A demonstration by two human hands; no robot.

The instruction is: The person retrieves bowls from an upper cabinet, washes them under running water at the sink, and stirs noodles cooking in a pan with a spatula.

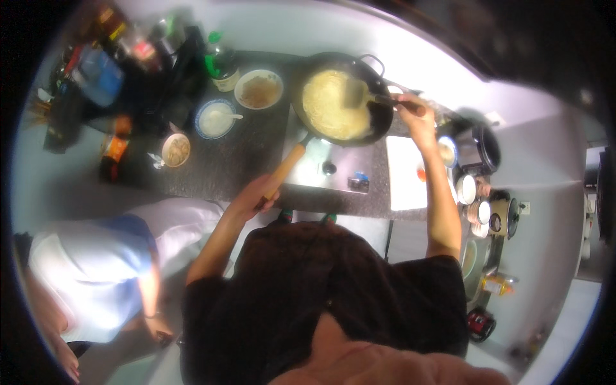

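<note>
A dark wok (382, 120) stands on the gas stove (308, 168), filled with pale yellow noodles (327, 106) in what looks like broth. My left hand (255, 195) grips the wok's wooden handle (286, 166) near its end. In my right hand (416, 115) is the dark handle of a spatula (355, 94); its flat blade lies over the noodles on their right side. Left of the wok sit a bowl of brownish food (260, 90) and a blue-rimmed bowl of white contents (214, 120) with a white spoon in it.
A small bowl (176, 150) and a green-capped bottle (222, 65) stand on the left of the counter. At right lie a white cutting board (406, 178), stacked bowls (477, 211), a dark pot (481, 147) and a rice cooker (505, 216). Another person (101, 274) is at my left.
</note>
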